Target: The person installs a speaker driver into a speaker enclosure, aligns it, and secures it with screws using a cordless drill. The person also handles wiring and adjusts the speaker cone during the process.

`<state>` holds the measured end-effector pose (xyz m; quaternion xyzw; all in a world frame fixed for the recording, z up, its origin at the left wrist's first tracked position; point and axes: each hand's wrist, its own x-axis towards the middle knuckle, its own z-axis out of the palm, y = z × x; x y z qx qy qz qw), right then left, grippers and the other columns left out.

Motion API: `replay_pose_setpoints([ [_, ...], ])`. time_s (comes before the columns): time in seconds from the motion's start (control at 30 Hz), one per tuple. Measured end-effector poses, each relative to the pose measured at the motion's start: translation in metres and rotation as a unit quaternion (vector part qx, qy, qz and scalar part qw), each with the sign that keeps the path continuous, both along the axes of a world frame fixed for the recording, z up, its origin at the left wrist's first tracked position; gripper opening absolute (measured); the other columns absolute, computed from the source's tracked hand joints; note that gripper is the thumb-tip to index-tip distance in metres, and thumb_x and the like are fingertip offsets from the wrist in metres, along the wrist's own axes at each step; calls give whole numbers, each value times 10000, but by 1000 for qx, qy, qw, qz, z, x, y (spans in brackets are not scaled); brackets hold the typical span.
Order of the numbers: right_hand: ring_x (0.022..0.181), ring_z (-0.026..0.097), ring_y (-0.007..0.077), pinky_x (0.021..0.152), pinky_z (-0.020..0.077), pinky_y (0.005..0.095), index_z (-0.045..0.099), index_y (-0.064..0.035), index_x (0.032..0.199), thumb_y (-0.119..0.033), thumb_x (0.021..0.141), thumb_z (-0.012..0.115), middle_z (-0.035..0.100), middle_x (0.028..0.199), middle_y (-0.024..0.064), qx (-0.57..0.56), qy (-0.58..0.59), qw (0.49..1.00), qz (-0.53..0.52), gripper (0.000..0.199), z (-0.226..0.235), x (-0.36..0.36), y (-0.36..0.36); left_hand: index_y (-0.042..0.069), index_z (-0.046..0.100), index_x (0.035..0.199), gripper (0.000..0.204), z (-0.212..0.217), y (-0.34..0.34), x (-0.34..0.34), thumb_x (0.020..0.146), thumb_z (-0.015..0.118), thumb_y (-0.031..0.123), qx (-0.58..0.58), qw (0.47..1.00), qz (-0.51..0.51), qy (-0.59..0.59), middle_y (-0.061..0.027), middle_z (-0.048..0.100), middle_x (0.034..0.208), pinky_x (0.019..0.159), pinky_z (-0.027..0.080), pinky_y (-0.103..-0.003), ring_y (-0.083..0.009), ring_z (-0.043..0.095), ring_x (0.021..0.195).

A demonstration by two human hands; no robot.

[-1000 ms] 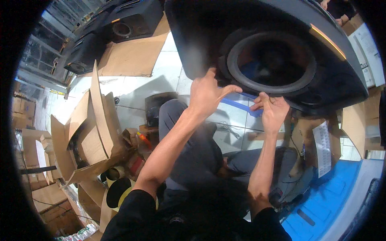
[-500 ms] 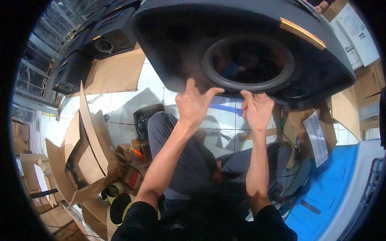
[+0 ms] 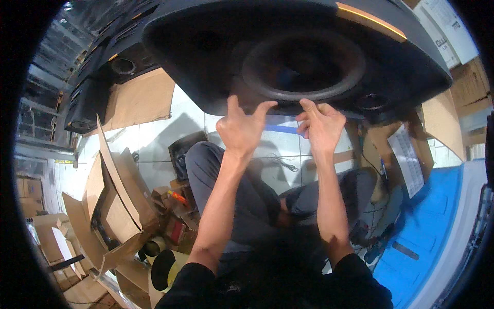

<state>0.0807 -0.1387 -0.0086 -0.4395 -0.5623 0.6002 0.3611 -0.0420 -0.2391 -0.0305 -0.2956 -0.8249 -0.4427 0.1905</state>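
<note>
A large black speaker cabinet (image 3: 211,69) fills the top of the view, its front toward me, with a big round cone (image 3: 303,62) in it. At the cabinet's lower edge my left hand (image 3: 239,126) has its thumb and index finger stretched out, while the other fingers are curled. My right hand (image 3: 324,123) is closed, with its thumb up near the cone's lower rim. A flat blue strip (image 3: 282,129) spans the gap between both hands, and its ends run into the curled fingers. Whether the thumbs touch the cabinet is hard to tell.
More black speakers (image 3: 90,105) stand at the far left beside a flat cardboard sheet (image 3: 139,98). Opened cardboard boxes (image 3: 121,190) lie left of my legs. On the right are a printed white sheet (image 3: 406,159) and a blue plastic panel (image 3: 432,221).
The cabinet appears shifted left and up in the view, and my hands sit slightly further left. The blue strip is still between them, now more nearly level.
</note>
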Motion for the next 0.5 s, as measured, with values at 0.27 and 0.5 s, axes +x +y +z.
replay_pose_setpoints([
  [0.27,528,632,135,474,461,294,693,5,832,-200,777,836,655,615,95,393,-117,911,-48,256,-17,26,3,-23,561,745,507,3,0,1,684,901,349,8,1000,7,-4,-44,430,396,373,351,-268,-78,360,351],
  [0.5,492,557,191,477,432,331,611,-77,660,-258,732,860,570,559,21,673,-157,718,-86,316,-32,13,31,-39,577,761,515,1,-2,-3,682,909,347,10,1000,-12,8,-42,423,396,368,346,-263,-64,335,364],
])
